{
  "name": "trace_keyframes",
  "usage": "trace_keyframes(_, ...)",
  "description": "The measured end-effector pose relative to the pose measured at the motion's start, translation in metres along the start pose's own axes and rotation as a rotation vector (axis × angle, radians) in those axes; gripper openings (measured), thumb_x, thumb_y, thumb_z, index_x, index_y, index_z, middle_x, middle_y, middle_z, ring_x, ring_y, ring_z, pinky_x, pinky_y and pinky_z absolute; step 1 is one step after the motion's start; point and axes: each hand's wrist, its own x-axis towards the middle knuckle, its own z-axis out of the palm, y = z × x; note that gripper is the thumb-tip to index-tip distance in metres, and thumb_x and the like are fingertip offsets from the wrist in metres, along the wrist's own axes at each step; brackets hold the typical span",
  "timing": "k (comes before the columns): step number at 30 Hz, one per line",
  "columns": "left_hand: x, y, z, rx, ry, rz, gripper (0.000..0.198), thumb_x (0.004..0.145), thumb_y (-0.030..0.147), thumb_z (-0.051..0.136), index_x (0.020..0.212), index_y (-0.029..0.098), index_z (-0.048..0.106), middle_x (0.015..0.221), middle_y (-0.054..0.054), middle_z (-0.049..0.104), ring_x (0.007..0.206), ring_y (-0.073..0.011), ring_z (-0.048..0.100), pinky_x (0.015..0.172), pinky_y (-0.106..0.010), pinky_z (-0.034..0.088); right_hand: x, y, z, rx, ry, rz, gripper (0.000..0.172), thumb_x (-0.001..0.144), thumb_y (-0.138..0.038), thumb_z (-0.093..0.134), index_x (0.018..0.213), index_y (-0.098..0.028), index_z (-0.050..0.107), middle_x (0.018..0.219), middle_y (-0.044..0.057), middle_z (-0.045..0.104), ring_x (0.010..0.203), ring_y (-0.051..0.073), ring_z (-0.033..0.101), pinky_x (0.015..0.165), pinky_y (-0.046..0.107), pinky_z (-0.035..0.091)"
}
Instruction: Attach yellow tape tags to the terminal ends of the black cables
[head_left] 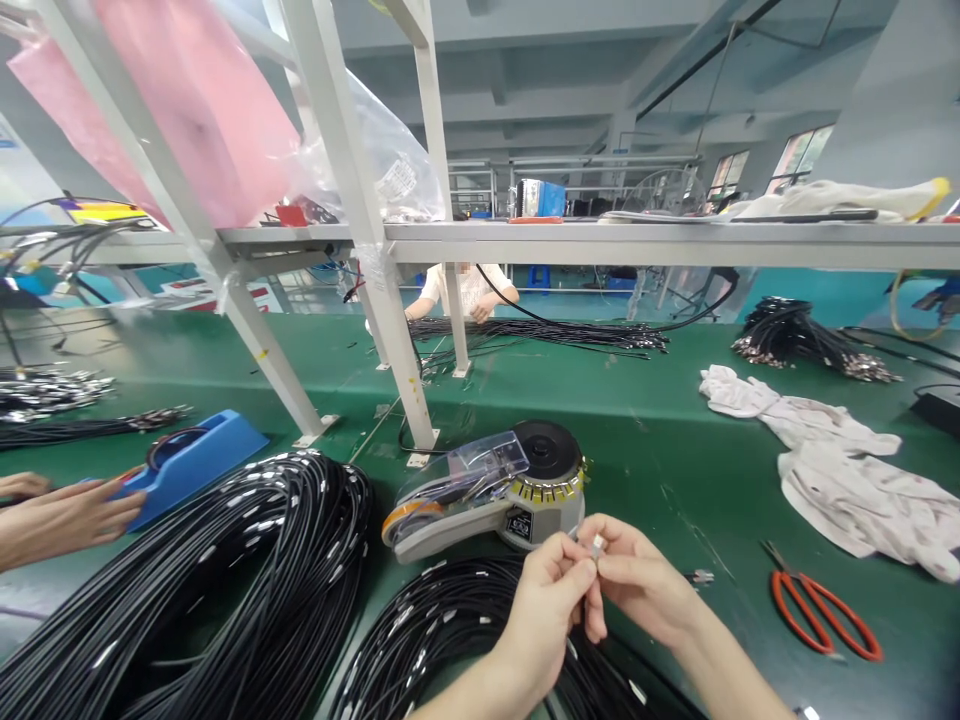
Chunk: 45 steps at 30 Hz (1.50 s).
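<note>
Fingertips (pixel 581 574) of the left hand (pixel 541 605) and right hand (pixel 646 580) meet, pinching a small whitish rectangular connector (pixel 597 544) over coiled black cables (pixel 420 612); this fine handling seemingly calls for steady pressure next.

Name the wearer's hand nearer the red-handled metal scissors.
Right: the right hand is left of the red-handled metal scissors, not touching them; the left hand is farther left.

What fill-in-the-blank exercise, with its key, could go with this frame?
1. The tabletop is coloured ____.
2. The scissors lie to the ____ of the person's right hand.
3. Besides the right hand, the person's ____ hand has its fingers on the small connector.
4. The tape dispenser by the co-worker's hand is ____.

Missing words: green; right; left; blue.
</note>
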Motion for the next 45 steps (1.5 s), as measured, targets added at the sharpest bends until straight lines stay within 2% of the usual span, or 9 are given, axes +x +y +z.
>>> trace_keyframes(3,-0.002,0.004,0.002,0.104,0.063,0.043,0.022,0.069,0.029,0.062,0.065,0.015,0.046,0.047,0.003,0.053,0.035,-0.0082,0.047,0.036,-0.019,0.035,-0.003,-0.012,-0.002,-0.207,0.095,-0.103,0.024,0.066,-0.028,0.07,0.086,-0.016,0.062,0.066,-0.001,0.056,0.058,0.013,0.052,0.058,0.025,0.04)
trace_keyframes(7,-0.004,0.004,0.003,0.142,0.071,0.021,0.021,0.067,0.029,0.062,0.064,0.016,0.046,0.049,0.002,0.054,0.037,-0.0096,0.048,0.038,-0.021,0.036,-0.007,-0.019,-0.001,-0.531,0.255,-0.209,0.014,0.073,-0.029,0.066,0.069,-0.016,0.061,0.062,-0.002,0.053,0.058,0.012,0.047,0.058,0.025,0.038)
trace_keyframes(13,0.004,0.005,-0.006,-0.085,-0.194,-0.331,0.033,0.075,0.042,0.044,0.055,0.016,0.045,0.039,0.005,0.035,0.035,-0.0069,0.032,0.04,-0.021,0.026,-0.008,-0.018,0.009,-0.593,0.165,-0.205,0.018,0.078,-0.032,0.059,0.069,-0.017,0.058,0.057,-0.002,0.054,0.055,0.014,0.05,0.059,0.027,0.041)
trace_keyframes(16,0.006,0.007,-0.008,-0.124,-0.272,-0.449,0.034,0.075,0.037,0.038,0.047,0.018,0.037,0.038,0.006,0.024,0.036,-0.0065,0.024,0.041,-0.022,0.019,-0.008,-0.017,0.012,-0.645,0.159,-0.234,0.02,0.077,-0.033,0.059,0.066,-0.016,0.058,0.062,-0.001,0.054,0.059,0.014,0.05,0.059,0.026,0.04)
trace_keyframes(25,0.001,0.001,-0.004,-0.205,-0.193,-0.295,0.009,0.062,0.021,0.046,0.056,0.018,0.039,0.043,0.007,0.027,0.039,-0.0059,0.022,0.044,-0.024,0.014,-0.003,-0.009,0.0,-0.603,0.22,-0.245,0.016,0.077,-0.03,0.061,0.069,-0.016,0.059,0.063,-0.002,0.051,0.059,0.013,0.047,0.057,0.025,0.037)
trace_keyframes(31,0.002,0.005,-0.004,-0.135,-0.18,-0.351,0.031,0.073,0.04,0.044,0.052,0.018,0.037,0.04,0.008,0.023,0.037,-0.0055,0.019,0.042,-0.024,0.012,-0.002,-0.009,0.001,-0.574,0.149,-0.212,0.018,0.078,-0.031,0.06,0.067,-0.016,0.057,0.06,-0.001,0.051,0.057,0.014,0.048,0.057,0.026,0.038)
trace_keyframes(39,-0.002,0.003,-0.004,-0.162,-0.179,-0.251,0.016,0.066,0.025,0.043,0.053,0.018,0.035,0.042,0.009,0.02,0.037,-0.0044,0.014,0.041,-0.023,0.008,-0.003,-0.016,0.003,-0.615,0.147,-0.209,0.019,0.076,-0.032,0.063,0.066,-0.015,0.06,0.061,-0.001,0.052,0.058,0.013,0.045,0.056,0.025,0.037)
trace_keyframes(42,-0.001,0.003,-0.004,-0.177,-0.124,-0.213,0.004,0.067,0.021,0.046,0.067,0.017,0.044,0.043,0.009,0.027,0.038,-0.0046,0.02,0.042,-0.022,0.011,0.015,-0.027,-0.017,-0.578,0.315,-0.222,0.021,0.072,-0.036,0.066,0.068,-0.015,0.063,0.056,-0.002,0.052,0.056,0.012,0.045,0.057,0.026,0.038)
trace_keyframes(45,0.001,0.007,-0.006,-0.198,-0.08,-0.153,0.014,0.072,0.024,0.052,0.084,0.019,0.047,0.047,0.008,0.039,0.039,-0.0054,0.029,0.042,-0.022,0.017,0.042,-0.04,-0.04,-0.526,0.53,-0.261,0.029,0.066,-0.043,0.067,0.078,-0.017,0.065,0.057,-0.004,0.051,0.054,0.011,0.046,0.056,0.025,0.039)
